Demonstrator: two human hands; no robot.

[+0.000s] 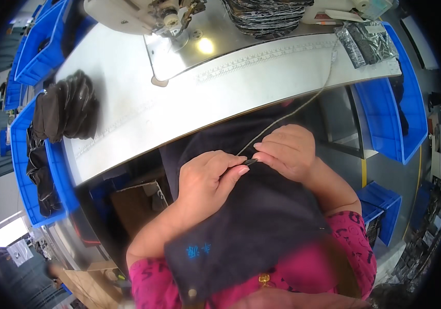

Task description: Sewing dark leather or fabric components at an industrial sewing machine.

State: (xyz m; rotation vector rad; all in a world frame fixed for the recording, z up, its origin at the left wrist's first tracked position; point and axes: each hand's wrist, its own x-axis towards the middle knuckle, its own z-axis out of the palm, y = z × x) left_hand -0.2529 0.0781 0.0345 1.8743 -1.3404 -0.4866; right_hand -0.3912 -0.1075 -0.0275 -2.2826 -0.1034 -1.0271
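Note:
Over my lap, just off the table's front edge, both hands meet at a small dark, narrow piece point(250, 161). My left hand point(206, 177) pinches it between thumb and forefinger. From the other side, the thumb and fingers of my right hand point(287, 152) grip its far end. What kind of thing it is cannot be made out; most of it is hidden by the fingers. A thin light cord point(298, 109) runs from the table's right part down to my hands. Behind my hands lies a dark apron point(251, 216).
The white table point(179, 110) carries a sewing machine point(163, 18), a stack of dark fabric pieces point(269, 18), dark pouches point(68, 108) and a clear plastic packet point(367, 44). Blue bins point(395, 113) stand at both sides. A cardboard box point(138, 208) sits below the table.

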